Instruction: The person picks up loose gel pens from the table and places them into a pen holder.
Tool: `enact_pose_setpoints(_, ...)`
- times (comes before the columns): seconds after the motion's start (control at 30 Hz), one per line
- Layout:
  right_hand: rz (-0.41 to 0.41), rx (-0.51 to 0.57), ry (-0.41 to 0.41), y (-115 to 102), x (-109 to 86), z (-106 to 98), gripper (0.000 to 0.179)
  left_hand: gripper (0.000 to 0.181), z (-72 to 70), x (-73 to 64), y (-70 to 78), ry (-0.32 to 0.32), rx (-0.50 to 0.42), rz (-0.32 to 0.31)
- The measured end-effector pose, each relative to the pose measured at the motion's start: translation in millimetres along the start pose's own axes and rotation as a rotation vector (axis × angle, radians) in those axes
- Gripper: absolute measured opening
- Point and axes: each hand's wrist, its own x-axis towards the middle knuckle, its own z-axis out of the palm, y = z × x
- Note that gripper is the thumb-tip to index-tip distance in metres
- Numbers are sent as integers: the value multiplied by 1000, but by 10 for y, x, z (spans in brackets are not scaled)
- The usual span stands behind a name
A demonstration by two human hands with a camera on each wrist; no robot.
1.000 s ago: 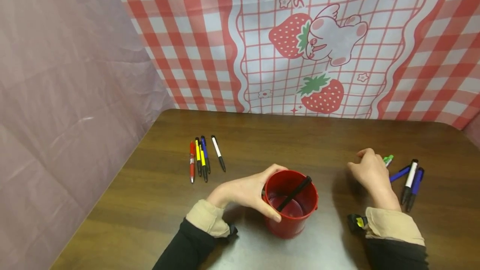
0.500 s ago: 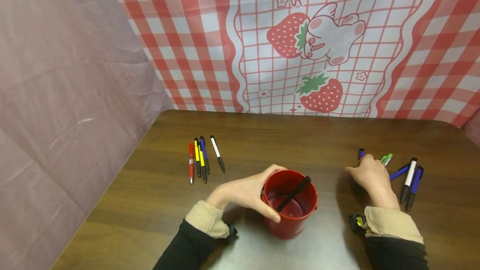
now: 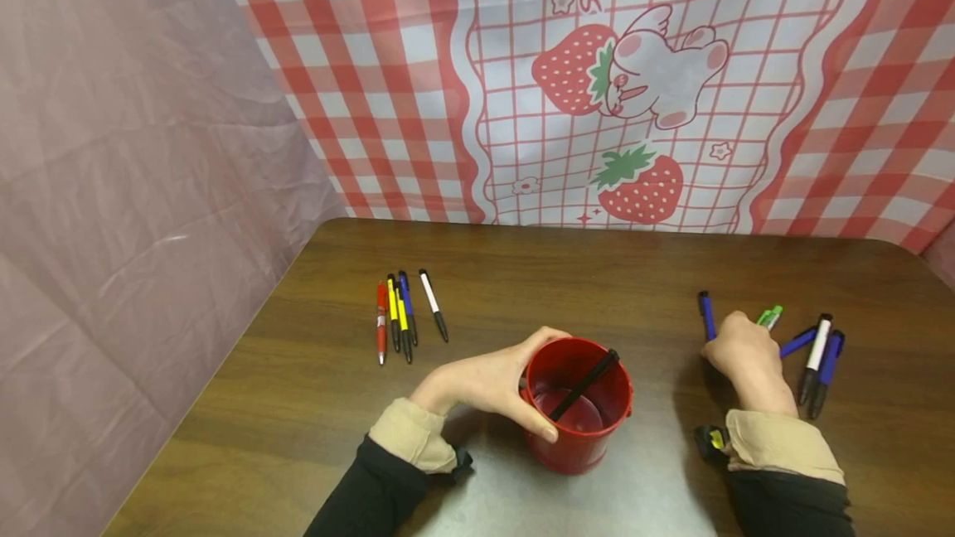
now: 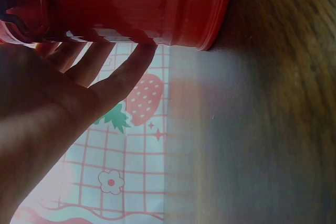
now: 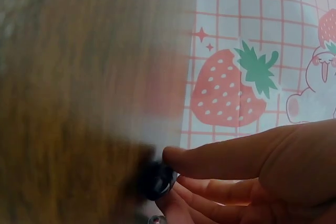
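Note:
My left hand (image 3: pixel 496 378) grips a small red bucket (image 3: pixel 569 452) by its side, thumb over the near rim and fingers round the far side. Inside the bucket a black pen (image 3: pixel 585 385) leans against the rim. To the right, my right hand (image 3: pixel 748 360) pinches a blue pen (image 3: pixel 708 318) low over the table; its far end sticks out beyond the fingers. From the right wrist, the pen's dark end (image 5: pixel 157 179) shows between thumb and fingertips. The left wrist view has the fingers (image 4: pixel 126 74) against the bucket's wall.
Beside my right hand lie a green pen (image 3: pixel 770 317), another blue pen (image 3: pixel 798 342), a white pen (image 3: pixel 815 359) and a blue-and-black pen (image 3: pixel 826 373). On the left are a red pen (image 3: pixel 381 323), a white pen (image 3: pixel 433 305) and several yellow and blue ones. A checked cloth (image 3: pixel 403 106) hangs behind the table.
The blue pen, hidden under my right hand at first, has come into view and shifted left with its far end showing. My right hand has moved slightly rightward; the left hand and bucket stay put.

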Motion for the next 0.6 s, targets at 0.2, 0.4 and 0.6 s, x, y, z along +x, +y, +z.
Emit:
enact_pose_setpoints(0.2, 23, -26, -50, -20, -17, -16, 36, 84, 1, -2, 11, 1, 0, -9)
enact_pose_setpoints(0.4, 28, -35, -86, -33, -18, -31, 25, 83, 10, -11, 96, 7, -2, -25)
enact_pose_setpoints(0.6, -22, -13, -49, -64, -38, -72, 13, 81, 13, -32, 221, 5, -13, -37)
